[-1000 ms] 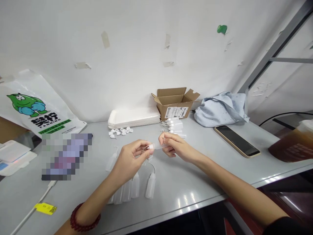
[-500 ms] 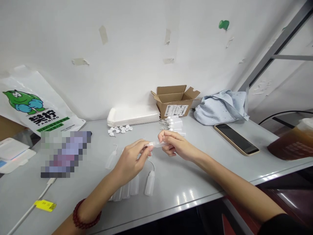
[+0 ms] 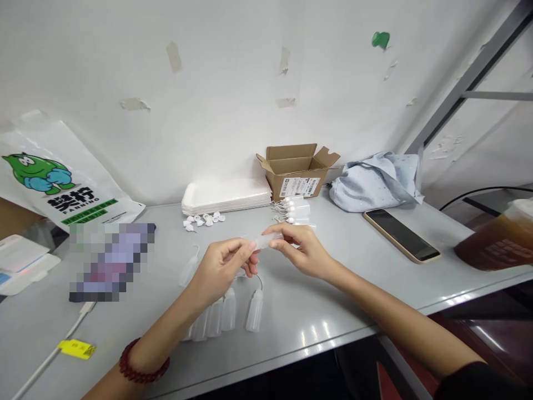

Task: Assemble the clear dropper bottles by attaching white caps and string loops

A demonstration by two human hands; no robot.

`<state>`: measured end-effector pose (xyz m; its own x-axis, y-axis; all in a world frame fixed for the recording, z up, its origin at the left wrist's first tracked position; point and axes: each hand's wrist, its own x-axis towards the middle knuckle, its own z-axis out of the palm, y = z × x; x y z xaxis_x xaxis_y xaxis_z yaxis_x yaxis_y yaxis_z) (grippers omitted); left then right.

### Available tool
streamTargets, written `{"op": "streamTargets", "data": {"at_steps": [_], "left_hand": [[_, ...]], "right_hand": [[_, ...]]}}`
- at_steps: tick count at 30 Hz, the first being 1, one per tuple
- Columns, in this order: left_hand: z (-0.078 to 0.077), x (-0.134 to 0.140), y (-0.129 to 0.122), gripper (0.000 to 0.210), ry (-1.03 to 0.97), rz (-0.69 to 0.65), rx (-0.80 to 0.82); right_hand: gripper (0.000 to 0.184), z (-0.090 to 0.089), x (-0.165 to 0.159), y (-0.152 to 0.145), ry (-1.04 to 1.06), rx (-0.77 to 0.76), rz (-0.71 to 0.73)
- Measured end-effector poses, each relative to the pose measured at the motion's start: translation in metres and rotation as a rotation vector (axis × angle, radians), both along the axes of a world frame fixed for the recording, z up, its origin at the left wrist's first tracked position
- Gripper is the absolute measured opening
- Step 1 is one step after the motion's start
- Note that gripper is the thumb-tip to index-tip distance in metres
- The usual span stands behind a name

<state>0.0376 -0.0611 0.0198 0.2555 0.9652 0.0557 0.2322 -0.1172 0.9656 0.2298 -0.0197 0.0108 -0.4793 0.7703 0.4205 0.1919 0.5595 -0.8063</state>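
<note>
Between my two hands, above the grey table, a small translucent plastic bottle (image 3: 266, 241) lies sideways. The fingers of my left hand (image 3: 229, 260) are closed around its left end, hiding the tip. My right hand (image 3: 297, 247) pinches its right end between thumb and fingers. Below my hands, a squeeze bottle (image 3: 255, 311) with a thin curved tube lies on the table. Several similar bottles (image 3: 214, 319) form a row to its left, partly hidden by my left forearm. One more bottle (image 3: 189, 269) lies left of my left hand. Several white caps (image 3: 204, 220) sit behind.
Several capped bottles (image 3: 297, 208) lie beyond my right hand, before an open cardboard box (image 3: 295, 172). White trays (image 3: 227, 197) are stacked by the wall. A phone (image 3: 402, 236), a blue cloth bag (image 3: 377, 180) and a drink cup (image 3: 495, 244) stand right; a blurred-out device (image 3: 114, 261) lies left.
The white cap end visible at my left fingers is now hidden. My left hand has turned and its fingers have curled beneath the bottle; my right fingers have shifted their hold on it.
</note>
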Motion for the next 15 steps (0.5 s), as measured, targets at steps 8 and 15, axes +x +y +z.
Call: {"op": "streamTargets", "data": {"at_steps": [8, 15], "left_hand": [[-0.0019, 0.0025, -0.0026, 0.019, 0.206, 0.09, 0.273], [0.006, 0.0029, -0.004, 0.026, 0.11, 0.037, 0.061]], "right_hand": [[0.031, 0.0008, -0.0022, -0.0004, 0.109, -0.344, 0.02], [0.028, 0.0033, -0.0029, -0.0025, 0.119, -0.322, 0.031]]}}
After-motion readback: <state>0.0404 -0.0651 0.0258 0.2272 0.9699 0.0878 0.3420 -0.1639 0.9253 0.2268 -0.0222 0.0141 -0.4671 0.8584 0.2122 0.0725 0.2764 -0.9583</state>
